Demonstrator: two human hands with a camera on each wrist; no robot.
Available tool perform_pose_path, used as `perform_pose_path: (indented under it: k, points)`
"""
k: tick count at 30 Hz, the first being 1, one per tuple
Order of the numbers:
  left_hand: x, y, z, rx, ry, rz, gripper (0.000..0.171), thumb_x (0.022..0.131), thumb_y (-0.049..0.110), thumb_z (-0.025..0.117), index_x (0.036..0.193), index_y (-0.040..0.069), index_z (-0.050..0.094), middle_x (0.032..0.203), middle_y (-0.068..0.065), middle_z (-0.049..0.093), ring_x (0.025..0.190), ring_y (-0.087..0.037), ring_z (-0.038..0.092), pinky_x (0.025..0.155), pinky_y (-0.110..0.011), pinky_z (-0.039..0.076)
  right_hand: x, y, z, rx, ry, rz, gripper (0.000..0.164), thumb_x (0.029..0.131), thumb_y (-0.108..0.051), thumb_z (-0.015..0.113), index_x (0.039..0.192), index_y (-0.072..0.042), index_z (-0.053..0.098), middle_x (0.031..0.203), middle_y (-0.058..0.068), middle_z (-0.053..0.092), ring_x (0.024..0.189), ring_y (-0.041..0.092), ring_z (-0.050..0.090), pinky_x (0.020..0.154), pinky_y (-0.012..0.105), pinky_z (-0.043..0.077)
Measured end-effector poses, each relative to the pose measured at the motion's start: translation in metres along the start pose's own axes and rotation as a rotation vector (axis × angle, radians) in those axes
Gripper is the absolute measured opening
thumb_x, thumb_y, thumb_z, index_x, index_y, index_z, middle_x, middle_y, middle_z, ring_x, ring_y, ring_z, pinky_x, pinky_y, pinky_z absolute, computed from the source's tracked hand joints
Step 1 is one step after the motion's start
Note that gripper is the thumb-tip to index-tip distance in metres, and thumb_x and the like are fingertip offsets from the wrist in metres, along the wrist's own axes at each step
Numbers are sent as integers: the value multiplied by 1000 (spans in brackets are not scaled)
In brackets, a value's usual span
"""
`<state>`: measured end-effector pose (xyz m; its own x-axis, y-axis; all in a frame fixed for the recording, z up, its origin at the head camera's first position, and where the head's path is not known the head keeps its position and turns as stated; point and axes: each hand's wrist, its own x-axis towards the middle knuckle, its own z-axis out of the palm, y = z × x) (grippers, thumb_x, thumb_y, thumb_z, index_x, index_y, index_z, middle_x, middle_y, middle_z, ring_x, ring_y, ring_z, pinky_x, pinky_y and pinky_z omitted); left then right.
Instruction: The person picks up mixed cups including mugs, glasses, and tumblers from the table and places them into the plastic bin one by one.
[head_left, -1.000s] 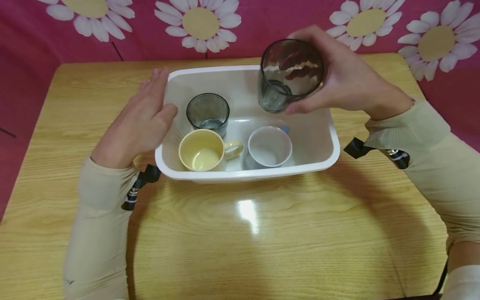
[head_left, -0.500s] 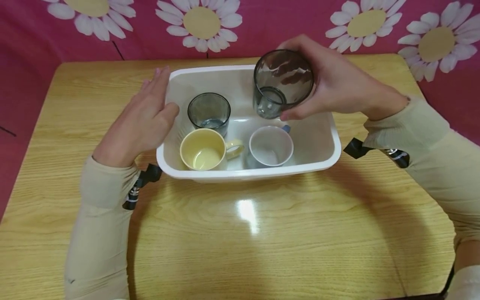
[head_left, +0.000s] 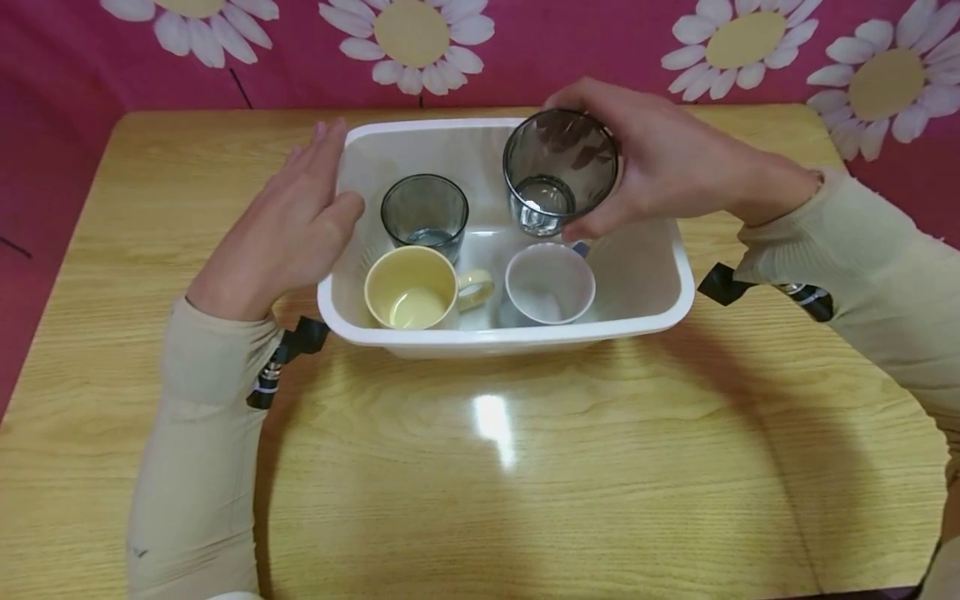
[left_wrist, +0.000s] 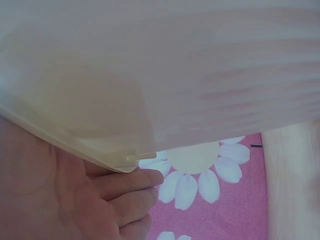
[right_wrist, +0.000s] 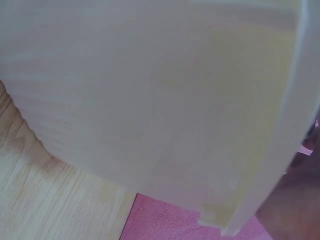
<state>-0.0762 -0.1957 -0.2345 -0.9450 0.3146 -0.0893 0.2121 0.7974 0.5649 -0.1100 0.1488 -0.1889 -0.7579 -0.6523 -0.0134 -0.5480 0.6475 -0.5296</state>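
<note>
My right hand (head_left: 652, 158) grips a dark grey drinking glass (head_left: 558, 167), tilted a little, in the back right part of a white plastic tub (head_left: 510, 336). My left hand (head_left: 288, 217) lies with straight fingers along the tub's left rim; in the left wrist view its fingers (left_wrist: 127, 192) touch the rim from outside. Inside the tub, a second dark glass (head_left: 424, 208) stands at the left. In front of it is a yellow mug (head_left: 412, 287), handle to the right. A pale mug (head_left: 550, 283) with a bluish handle stands near the held glass.
The tub stands on a wooden table (head_left: 525, 483) near its back edge. Behind rises a pink wall covering (head_left: 570, 42) with white daisies. The right wrist view is mostly filled by the tub's outer wall (right_wrist: 150, 100).
My right hand has lowered the glass into the tub and shifted it slightly left. The left hand stays at the rim. The head view has tilted slightly, so the tub sits higher.
</note>
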Motion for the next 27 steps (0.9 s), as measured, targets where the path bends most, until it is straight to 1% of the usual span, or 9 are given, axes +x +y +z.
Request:
perform_pose_path:
  k: [3, 6, 11, 13, 19, 24, 27]
  points:
    - [1, 1, 0, -2, -3, -4, 72, 103, 26, 30, 167, 6, 4, 176, -9, 2, 165, -25, -3, 137, -43, -1, 1, 2, 1, 12, -19, 9, 95, 66, -24, 99, 145, -11, 47, 140, 3, 59, 125, 23, 57, 113, 53, 52]
    - [1, 1, 1, -5, -2, -4, 71, 103, 26, 30, 167, 6, 5, 176, -10, 2, 165, -25, -2, 137, -43, -1, 2, 4, 2, 22, -30, 12, 96, 66, -25, 99, 146, -11, 46, 140, 5, 59, 126, 26, 57, 114, 56, 50]
    - [1, 1, 1, -6, 7, -2, 72, 103, 26, 30, 167, 6, 5, 176, -10, 3, 165, -25, -1, 137, -43, 0, 4, 4, 2, 1, -48, 19, 98, 66, -29, 99, 146, -11, 46, 140, 6, 60, 126, 27, 58, 113, 54, 50]
    - [0, 0, 1, -8, 7, -7, 72, 103, 26, 30, 167, 7, 4, 176, -9, 2, 165, -25, -2, 137, -43, 0, 6, 3, 1, 1, -67, 19, 97, 66, -29, 99, 146, -11, 46, 140, 7, 60, 126, 26, 59, 112, 51, 51]
    - [-1, 0, 1, -12, 4, -8, 72, 103, 26, 30, 167, 7, 3, 176, -9, 2, 165, -24, -2, 137, -44, 1, 11, 3, 1, 49, -143, 57, 94, 69, -27, 98, 146, -11, 46, 144, 6, 60, 128, 25, 60, 112, 46, 51]
    - [-1, 1, 1, -11, 10, 2, 72, 103, 26, 30, 167, 7, 4, 175, -10, 3, 165, -25, -1, 137, -44, 1, 14, 5, 0, 90, -182, 95, 91, 70, -24, 97, 145, -9, 46, 143, 5, 59, 128, 24, 60, 111, 40, 54]
    - [0, 1, 2, -16, 12, -1, 72, 103, 27, 30, 167, 7, 4, 176, -9, 3, 165, -24, -1, 137, -44, 1, 16, 6, 0, 112, -197, 99, 93, 70, -23, 97, 145, -9, 45, 143, 6, 59, 128, 24, 59, 113, 42, 53]
